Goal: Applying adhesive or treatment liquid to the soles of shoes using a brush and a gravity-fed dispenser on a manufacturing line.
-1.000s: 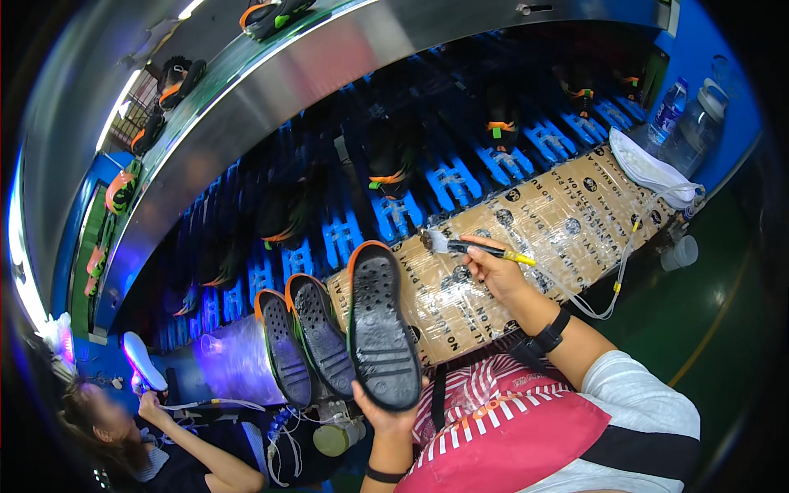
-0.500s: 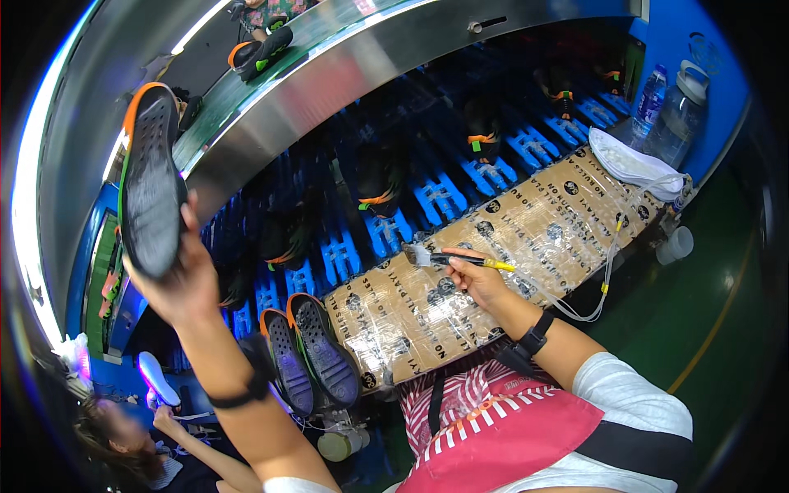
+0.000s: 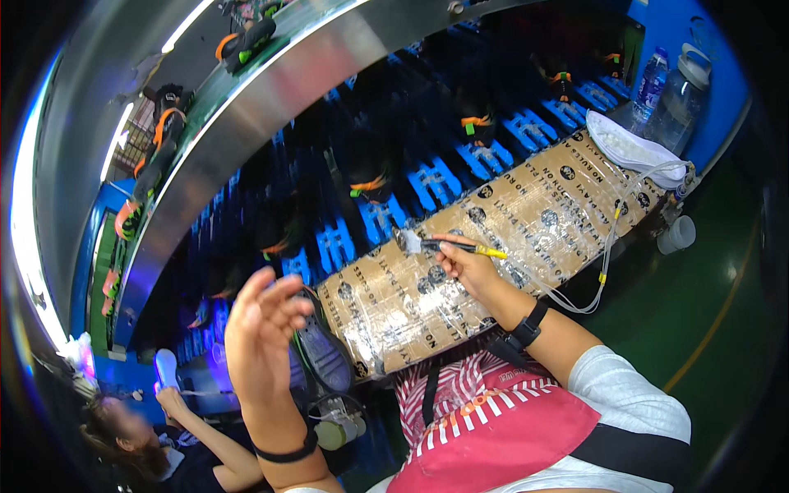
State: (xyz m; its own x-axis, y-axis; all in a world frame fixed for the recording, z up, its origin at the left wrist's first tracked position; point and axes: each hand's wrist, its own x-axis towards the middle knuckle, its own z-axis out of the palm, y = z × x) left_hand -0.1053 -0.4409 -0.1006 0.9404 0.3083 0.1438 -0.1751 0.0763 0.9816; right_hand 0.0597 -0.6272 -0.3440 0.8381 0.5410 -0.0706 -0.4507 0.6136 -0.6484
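Note:
My left hand (image 3: pixel 267 333) is raised with nothing in it, its fingers apart and slightly curled. Just beyond its fingers stands a dark shoe sole (image 3: pixel 329 355), leaning at the left end of the cardboard; my hand and forearm cover most of what lies beside it. Over the cardboard-covered bench top (image 3: pixel 526 222), my right hand (image 3: pixel 470 269) grips a brush (image 3: pixel 491 251) by its black and yellow handle. The brush's pale bristles (image 3: pixel 410 241) point left, toward the far edge of the cardboard.
Behind the cardboard runs a row of blue holders (image 3: pixel 436 185) with dark shoes among them. A metal-edged conveyor (image 3: pixel 271 99) curves above, carrying shoes. At right are a white sole (image 3: pixel 629 148), two bottles (image 3: pixel 649 90) and clear tubing (image 3: pixel 606 267). A co-worker (image 3: pixel 123 435) holds a pale sole at lower left.
My left hand has let go of the orange-rimmed sole it held up, and has come down and right, fingers opened. The released sole is not clearly visible. My right hand keeps the brush, shifted slightly left.

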